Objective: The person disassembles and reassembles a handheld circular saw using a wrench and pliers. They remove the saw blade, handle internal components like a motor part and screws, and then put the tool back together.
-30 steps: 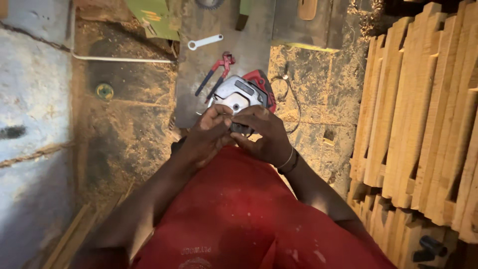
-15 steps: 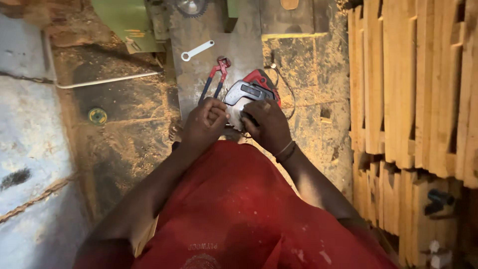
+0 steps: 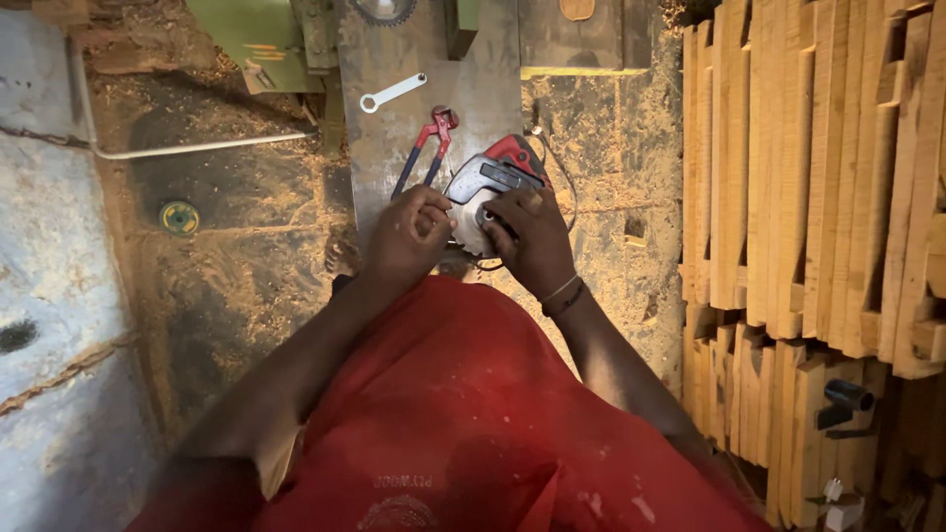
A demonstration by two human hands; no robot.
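Note:
A red and grey power saw (image 3: 485,183) rests on a grey metal table (image 3: 483,79) in front of me. My left hand (image 3: 406,236) grips its near left side, fingers curled over the grey housing. Its near right side is held by my right hand (image 3: 532,234), which wears a thin bracelet at the wrist. A black cord (image 3: 562,177) loops from the saw to the right. Red-handled pincers (image 3: 426,148) lie just left of the saw, and a silver wrench (image 3: 392,93) lies farther up the table.
Stacks of pale wooden slats (image 3: 808,197) fill the right side. A green machine (image 3: 258,39) with a toothed blade (image 3: 382,10) stands at the top. Sawdust covers the floor (image 3: 246,256), where a green disc (image 3: 179,217) and a white pipe (image 3: 197,148) lie.
The view has shifted, so saw and hands sit higher and more central. Both hands stay on the saw, with the fingers slightly rearranged over its housing.

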